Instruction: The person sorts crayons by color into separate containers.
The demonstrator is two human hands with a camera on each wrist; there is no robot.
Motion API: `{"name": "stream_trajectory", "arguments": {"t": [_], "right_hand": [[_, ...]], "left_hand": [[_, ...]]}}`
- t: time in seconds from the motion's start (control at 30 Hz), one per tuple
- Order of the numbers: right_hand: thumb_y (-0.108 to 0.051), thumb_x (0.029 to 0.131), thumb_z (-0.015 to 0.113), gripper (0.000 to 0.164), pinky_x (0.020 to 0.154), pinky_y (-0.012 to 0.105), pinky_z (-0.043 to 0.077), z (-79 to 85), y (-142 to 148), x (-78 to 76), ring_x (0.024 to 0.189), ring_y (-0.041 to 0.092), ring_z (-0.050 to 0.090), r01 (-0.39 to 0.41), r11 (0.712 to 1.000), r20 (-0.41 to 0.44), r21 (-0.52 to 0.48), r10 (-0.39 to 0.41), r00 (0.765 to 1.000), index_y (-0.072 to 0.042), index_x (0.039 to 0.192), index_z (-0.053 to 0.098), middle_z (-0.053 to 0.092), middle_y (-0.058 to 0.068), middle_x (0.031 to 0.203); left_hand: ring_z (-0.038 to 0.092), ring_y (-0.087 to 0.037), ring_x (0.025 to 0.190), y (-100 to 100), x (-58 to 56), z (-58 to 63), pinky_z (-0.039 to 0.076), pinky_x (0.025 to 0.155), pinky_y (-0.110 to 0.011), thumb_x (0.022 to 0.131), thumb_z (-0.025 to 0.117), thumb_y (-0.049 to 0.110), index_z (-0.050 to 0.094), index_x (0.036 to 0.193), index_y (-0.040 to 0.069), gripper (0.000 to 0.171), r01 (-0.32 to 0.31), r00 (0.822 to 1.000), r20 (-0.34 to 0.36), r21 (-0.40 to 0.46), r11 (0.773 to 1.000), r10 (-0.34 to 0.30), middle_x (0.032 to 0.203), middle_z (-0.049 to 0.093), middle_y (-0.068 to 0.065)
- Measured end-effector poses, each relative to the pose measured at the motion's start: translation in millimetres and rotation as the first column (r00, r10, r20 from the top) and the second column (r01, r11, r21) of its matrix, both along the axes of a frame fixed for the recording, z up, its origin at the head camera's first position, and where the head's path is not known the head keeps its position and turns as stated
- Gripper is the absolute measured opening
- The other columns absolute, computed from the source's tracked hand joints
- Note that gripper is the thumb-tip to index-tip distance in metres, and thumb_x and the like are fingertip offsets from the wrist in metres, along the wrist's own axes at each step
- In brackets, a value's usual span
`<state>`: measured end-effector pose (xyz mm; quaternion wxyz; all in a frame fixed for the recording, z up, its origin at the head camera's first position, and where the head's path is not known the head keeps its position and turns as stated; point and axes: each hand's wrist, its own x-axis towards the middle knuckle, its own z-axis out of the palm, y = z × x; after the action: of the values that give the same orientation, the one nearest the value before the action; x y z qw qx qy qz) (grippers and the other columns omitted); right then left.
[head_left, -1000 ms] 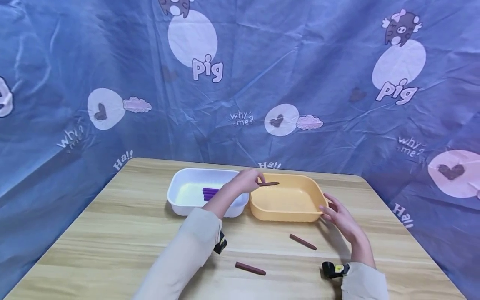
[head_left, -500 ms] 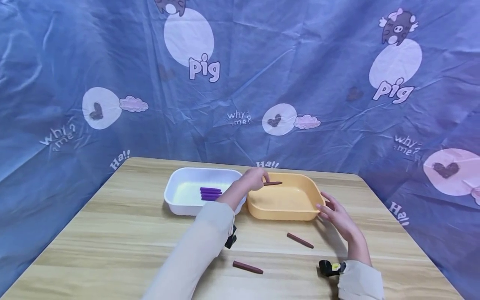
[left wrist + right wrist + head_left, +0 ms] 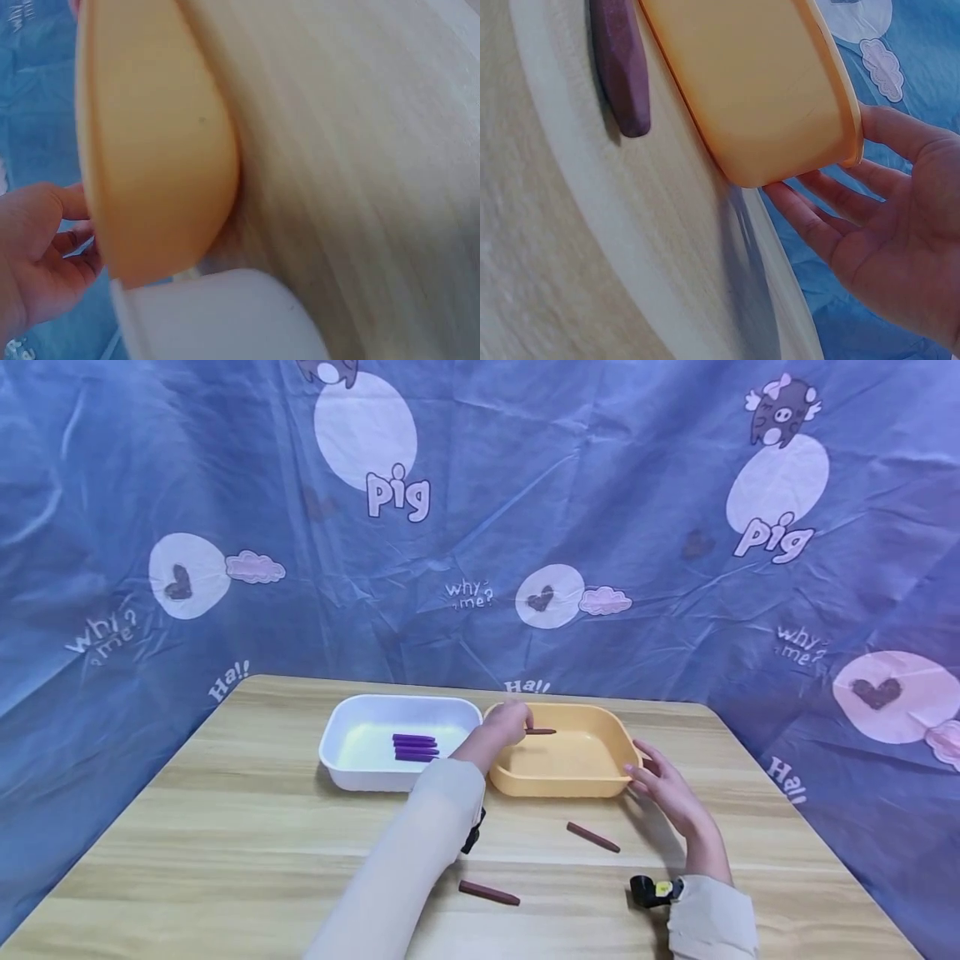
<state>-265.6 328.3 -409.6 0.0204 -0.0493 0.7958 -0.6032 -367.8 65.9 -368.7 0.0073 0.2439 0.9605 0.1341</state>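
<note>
My left hand [image 3: 508,723] pinches a brown crayon [image 3: 542,732] over the left part of a yellow plastic bin [image 3: 562,787]. In the left wrist view the bin's wall hides that crayon from sight, and the curled fingers [image 3: 73,266] show just past the rim. With thumb on the rim and fingers against the end wall, my right hand [image 3: 675,789] grips the bin's right end. Two more brown crayons lie on the table in front: one near the bin [image 3: 593,837], the other closer to me [image 3: 489,893].
A white bin [image 3: 360,781] stands against the yellow one on the left, with several purple crayons [image 3: 414,743] side by side inside. The wooden table [image 3: 187,852] runs back to a blue printed cloth [image 3: 450,527] hanging behind it.
My left hand has moved a little right with its crayon, further over the yellow bin, and the crayon now sits slightly lower. The right hand keeps its grip. The head view has shifted slightly.
</note>
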Motion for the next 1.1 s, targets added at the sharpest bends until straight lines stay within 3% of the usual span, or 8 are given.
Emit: {"name": "stream_trajectory", "arguments": {"t": [0.17, 0.43, 0.67, 0.77, 0.9, 1.0, 1.1], "right_hand": [[-0.017, 0.096, 0.049, 0.068, 0.098, 0.036, 0.04, -2.6, -1.6, 0.3, 0.117, 0.032, 0.041, -0.003, 1.0, 0.002, -0.008, 0.003, 1.0, 0.001, 0.146, 0.005, 0.02, 0.035, 0.139], [-0.016, 0.096, 0.049, 0.068, 0.099, 0.037, 0.038, -3.1, -4.8, -0.8, 0.119, 0.039, 0.037, 0.002, 1.0, -0.002, -0.02, -0.002, 1.0, 0.0, 0.146, 0.007, 0.02, 0.034, 0.139], [-0.018, 0.095, 0.051, 0.069, 0.098, 0.037, 0.04, -4.5, -4.6, -0.4, 0.117, 0.039, 0.04, 0.017, 1.0, -0.003, -0.002, -0.017, 1.0, 0.0, 0.146, 0.008, 0.023, 0.035, 0.138], [-0.018, 0.095, 0.051, 0.069, 0.098, 0.037, 0.04, -5.6, -3.2, -0.4, 0.117, 0.038, 0.04, 0.016, 1.0, -0.003, 0.003, -0.016, 1.0, 0.0, 0.146, 0.008, 0.023, 0.035, 0.137], [-0.018, 0.096, 0.05, 0.068, 0.098, 0.037, 0.04, -5.0, -0.3, 0.1, 0.117, 0.039, 0.04, 0.013, 1.0, -0.007, 0.005, -0.013, 1.0, 0.001, 0.146, 0.008, 0.023, 0.035, 0.137], [-0.018, 0.095, 0.05, 0.068, 0.097, 0.037, 0.04, -3.3, 2.2, 1.2, 0.117, 0.04, 0.04, 0.017, 1.0, -0.014, 0.013, -0.017, 1.0, 0.001, 0.146, 0.008, 0.023, 0.035, 0.137], [-0.018, 0.095, 0.051, 0.069, 0.097, 0.037, 0.041, -1.7, 4.4, 2.3, 0.117, 0.04, 0.039, 0.018, 1.0, -0.02, 0.022, -0.018, 1.0, 0.001, 0.146, 0.009, 0.023, 0.035, 0.137]], "left_hand": [[0.056, -0.017, 0.094, 3.8, -0.5, -12.5, 0.046, 0.079, -0.022, 0.078, 0.062, -0.002, 0.073, 0.091, 0.015, 0.024, 0.006, 1.0, -0.023, -0.024, 1.0, -0.007, 0.096, 0.064, 0.0], [0.053, -0.015, 0.07, 7.2, 3.3, -19.0, 0.045, 0.058, -0.021, 0.078, 0.064, 0.001, 0.064, 0.069, 0.011, 0.013, -0.025, 1.0, -0.012, -0.043, 0.999, 0.025, 0.073, 0.059, 0.0], [0.054, -0.015, 0.075, 6.1, 5.7, -15.9, 0.046, 0.061, -0.022, 0.079, 0.06, -0.003, 0.064, 0.073, 0.012, 0.016, -0.023, 0.999, -0.051, -0.113, 0.993, 0.018, 0.077, 0.058, 0.0], [0.056, -0.016, 0.087, 2.7, 9.5, -10.0, 0.048, 0.069, -0.022, 0.08, 0.06, -0.002, 0.069, 0.088, 0.011, 0.018, 0.009, 0.999, -0.052, -0.095, 0.995, -0.014, 0.091, 0.063, -0.001], [0.055, -0.018, 0.102, -5.0, 20.8, 2.5, 0.048, 0.083, -0.024, 0.081, 0.063, 0.001, 0.068, 0.105, 0.01, 0.027, 0.097, 0.991, -0.085, -0.034, 0.995, -0.1, 0.108, 0.062, -0.004], [0.056, -0.019, 0.099, -13.0, 34.9, 11.2, 0.048, 0.083, -0.025, 0.08, 0.065, 0.004, 0.068, 0.105, 0.009, 0.026, 0.185, 0.97, -0.164, 0.006, 0.983, -0.181, 0.104, 0.063, -0.005], [0.057, -0.018, 0.092, -22.6, 53.2, 15.9, 0.048, 0.078, -0.023, 0.079, 0.067, 0.005, 0.069, 0.104, 0.008, 0.024, 0.263, 0.935, -0.254, 0.032, 0.964, -0.246, 0.097, 0.063, -0.005]]}}
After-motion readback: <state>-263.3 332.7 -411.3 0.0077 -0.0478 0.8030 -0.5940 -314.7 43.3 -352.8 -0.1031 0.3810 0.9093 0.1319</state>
